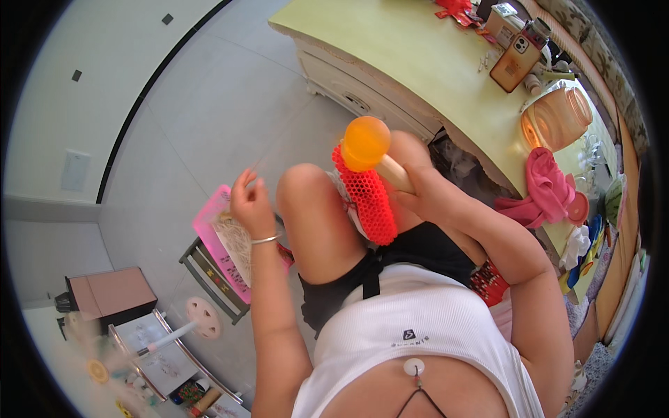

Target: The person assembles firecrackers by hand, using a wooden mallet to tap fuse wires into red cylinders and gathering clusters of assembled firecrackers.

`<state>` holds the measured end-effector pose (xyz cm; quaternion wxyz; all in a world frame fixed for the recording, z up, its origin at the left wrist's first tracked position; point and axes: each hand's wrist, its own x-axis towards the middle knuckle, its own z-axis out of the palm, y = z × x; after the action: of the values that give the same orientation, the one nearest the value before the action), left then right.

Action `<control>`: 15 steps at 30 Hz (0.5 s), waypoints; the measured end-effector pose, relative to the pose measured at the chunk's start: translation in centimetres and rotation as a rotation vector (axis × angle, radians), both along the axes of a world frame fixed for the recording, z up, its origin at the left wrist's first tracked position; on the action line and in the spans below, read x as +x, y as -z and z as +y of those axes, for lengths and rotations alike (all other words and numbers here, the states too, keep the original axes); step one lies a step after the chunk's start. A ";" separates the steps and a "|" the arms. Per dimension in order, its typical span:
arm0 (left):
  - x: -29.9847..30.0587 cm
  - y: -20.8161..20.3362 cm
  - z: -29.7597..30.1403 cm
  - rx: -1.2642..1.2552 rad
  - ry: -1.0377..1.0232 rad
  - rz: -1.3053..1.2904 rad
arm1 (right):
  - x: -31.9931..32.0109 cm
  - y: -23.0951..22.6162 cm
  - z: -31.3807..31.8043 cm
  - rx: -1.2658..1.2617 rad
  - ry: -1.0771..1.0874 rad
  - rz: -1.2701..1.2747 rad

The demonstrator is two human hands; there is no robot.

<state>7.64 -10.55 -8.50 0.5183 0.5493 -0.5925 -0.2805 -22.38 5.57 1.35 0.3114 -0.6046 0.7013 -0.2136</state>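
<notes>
My right hand (418,191) is closed round the pale handle of a mallet (367,143) with a translucent orange head. That head is raised over my lap, in front of the upper end of a red honeycomb mesh piece (369,198). The mesh rests lengthwise between my thighs, with some whitish material partly hidden beside it. To the left of my knee, my left hand (252,205) hovers with loosely curled fingers slightly apart, and nothing shows in it. Below that hand, a pink plastic basket (209,217) holds pale stringy material.
A low dark wooden stool (230,296) stands by the basket. At right, a yellow-green table (390,42) carries a phone (517,64), a large amber jar (557,118) and a pink cloth (547,184). A shelved cart (157,355) and a pinkish box (115,296) stand lower left.
</notes>
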 end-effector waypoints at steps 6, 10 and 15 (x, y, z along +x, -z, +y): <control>14.1 8.2 1.0 0.444 -0.067 -0.899 | 0.2 -5.1 1.0 0.090 0.187 -0.201; 17.6 13.1 3.5 0.854 0.241 -1.238 | 1.1 -1.2 0.7 -0.250 0.021 -0.098; 18.4 17.2 6.0 0.895 0.169 -1.222 | -0.2 -1.7 0.2 0.061 0.133 -0.127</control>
<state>26.07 -4.54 -25.73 -0.1973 0.7173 -0.6438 -0.1789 -22.60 5.81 3.03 0.3589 -0.5322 0.7249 -0.2500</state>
